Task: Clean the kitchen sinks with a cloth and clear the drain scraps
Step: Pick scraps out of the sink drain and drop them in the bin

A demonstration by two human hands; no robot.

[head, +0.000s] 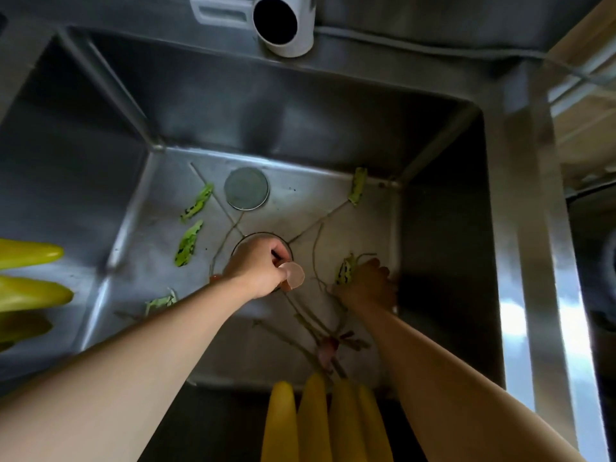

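I look down into a deep steel sink [333, 151]. My left hand [258, 266] is over the round drain [263, 238] in the sink floor, fingers curled round something dark there, with a piece of eggshell [293, 275] against it. My right hand [368, 285] lies near the sink's right wall, gripping a green leaf scrap [345, 270] and thin stems. More green leaf scraps [188, 243] lie on the left of the floor, one at the back right corner [357, 186]. Thin stalks and a reddish scrap [328, 348] lie at the front.
A round metal drain cover [246, 189] lies flat behind the drain. A white pipe spout [283, 25] hangs over the back rim. Yellow glove fingers hang at the left [30, 275] and over the front edge [320, 418]. A second basin lies left.
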